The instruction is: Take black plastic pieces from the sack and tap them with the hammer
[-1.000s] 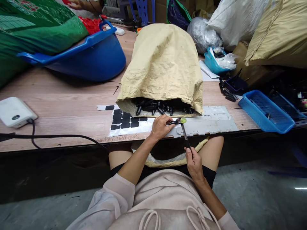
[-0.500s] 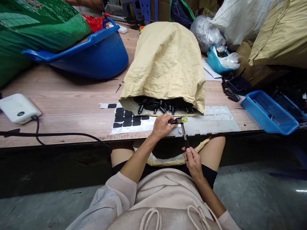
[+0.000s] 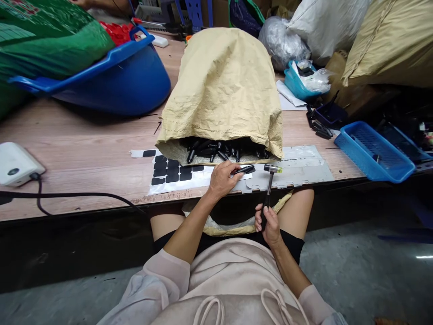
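Note:
My left hand (image 3: 221, 179) is closed on a slim black plastic part (image 3: 246, 169), pinned near the table's front edge with its far end pointing right. What exactly the part is, I cannot make out. My right hand (image 3: 269, 223) grips the dark handle of a small hammer (image 3: 269, 185), held upright over the table edge. Its metal head has a yellow-green tip and sits just right of the black part, apart from it. Behind my hands a tan woven sack (image 3: 223, 85) lies with its mouth towards me, and several similar black parts (image 3: 219, 151) show inside.
Black square stickers on a white sheet (image 3: 174, 184) lie to the left, beside a grey board (image 3: 301, 171) on the right. A blue basin (image 3: 135, 85), a white device (image 3: 18, 162) with a cable, and a blue basket (image 3: 372, 153) stand around. An open bag edge (image 3: 223, 231) hangs between the knees.
The hammer's head has moved right, off the black part, which now shows more fully. My left hand keeps its hold. The whole view has shifted slightly.

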Tool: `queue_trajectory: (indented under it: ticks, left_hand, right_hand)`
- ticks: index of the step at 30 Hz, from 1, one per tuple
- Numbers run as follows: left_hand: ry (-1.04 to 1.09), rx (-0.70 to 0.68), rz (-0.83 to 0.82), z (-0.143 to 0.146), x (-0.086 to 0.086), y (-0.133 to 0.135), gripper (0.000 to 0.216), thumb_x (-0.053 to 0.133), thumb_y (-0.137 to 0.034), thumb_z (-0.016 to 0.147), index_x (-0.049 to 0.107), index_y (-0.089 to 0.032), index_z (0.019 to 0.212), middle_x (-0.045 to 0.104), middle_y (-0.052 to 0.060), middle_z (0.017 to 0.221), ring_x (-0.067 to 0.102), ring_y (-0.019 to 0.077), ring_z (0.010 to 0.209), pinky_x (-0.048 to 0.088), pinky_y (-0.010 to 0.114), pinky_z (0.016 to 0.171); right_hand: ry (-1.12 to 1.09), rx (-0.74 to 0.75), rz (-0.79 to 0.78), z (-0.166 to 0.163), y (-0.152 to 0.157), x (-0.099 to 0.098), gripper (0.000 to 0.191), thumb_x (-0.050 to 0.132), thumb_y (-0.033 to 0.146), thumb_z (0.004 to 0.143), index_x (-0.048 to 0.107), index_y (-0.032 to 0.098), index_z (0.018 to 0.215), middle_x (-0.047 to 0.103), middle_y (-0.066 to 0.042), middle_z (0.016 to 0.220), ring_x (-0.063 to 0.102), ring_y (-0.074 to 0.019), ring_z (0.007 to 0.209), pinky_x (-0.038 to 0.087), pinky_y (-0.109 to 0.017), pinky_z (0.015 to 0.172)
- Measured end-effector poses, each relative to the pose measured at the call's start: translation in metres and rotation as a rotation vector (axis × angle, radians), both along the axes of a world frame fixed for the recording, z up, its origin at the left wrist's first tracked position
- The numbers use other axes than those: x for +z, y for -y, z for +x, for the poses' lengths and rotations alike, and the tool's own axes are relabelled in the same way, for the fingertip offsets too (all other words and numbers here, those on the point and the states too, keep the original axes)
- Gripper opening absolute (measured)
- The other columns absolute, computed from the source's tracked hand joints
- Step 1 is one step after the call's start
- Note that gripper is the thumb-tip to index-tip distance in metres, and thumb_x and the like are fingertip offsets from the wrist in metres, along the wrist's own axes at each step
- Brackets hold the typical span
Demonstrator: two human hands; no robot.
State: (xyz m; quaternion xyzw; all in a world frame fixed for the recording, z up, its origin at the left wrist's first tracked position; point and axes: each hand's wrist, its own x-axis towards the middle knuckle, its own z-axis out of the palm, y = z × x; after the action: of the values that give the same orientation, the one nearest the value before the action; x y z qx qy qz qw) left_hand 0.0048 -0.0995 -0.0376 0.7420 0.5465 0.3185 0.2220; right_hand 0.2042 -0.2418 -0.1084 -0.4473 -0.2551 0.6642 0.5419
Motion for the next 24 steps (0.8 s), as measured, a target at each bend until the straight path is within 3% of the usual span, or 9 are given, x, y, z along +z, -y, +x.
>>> queue_trajectory:
  ticks: [11,18,24]
  left_hand:
    - [-0.06,-0.024,0.016,-0.001,0.001,0.003,0.024,0.053,-0.032,0.101,0.075,-0.023,0.105,0.069,0.005,0.094,0.064,0.0222,0.094,0.046,0.035,0.087]
    - [-0.103,-0.041,0.006,0.0,0.006,0.005,0.032,0.044,-0.032,0.105,0.072,-0.02,0.097,0.067,0.006,0.092,0.06,0.0225,0.093,0.042,0.037,0.087]
    - [-0.111,-0.252,0.018,-0.014,0.013,0.028,0.032,0.047,-0.037,0.104,0.073,-0.023,0.094,0.068,0.005,0.107,0.055,0.0229,0.099,0.039,0.041,0.09]
  right_hand:
    - [-0.034,0.022,-0.02,-0.002,-0.001,-0.004,0.042,0.069,0.06,0.09,0.061,0.02,0.096,0.047,0.009,0.059,0.036,-0.0049,0.039,0.034,-0.018,0.037]
    - [-0.026,0.019,-0.013,-0.001,-0.002,-0.006,0.044,0.071,0.062,0.088,0.061,0.02,0.094,0.045,0.009,0.057,0.035,-0.0044,0.038,0.033,-0.017,0.036]
    - [-0.016,0.015,-0.02,-0.002,-0.003,-0.005,0.044,0.071,0.063,0.087,0.06,0.02,0.094,0.045,0.009,0.056,0.033,-0.0045,0.037,0.032,-0.017,0.036]
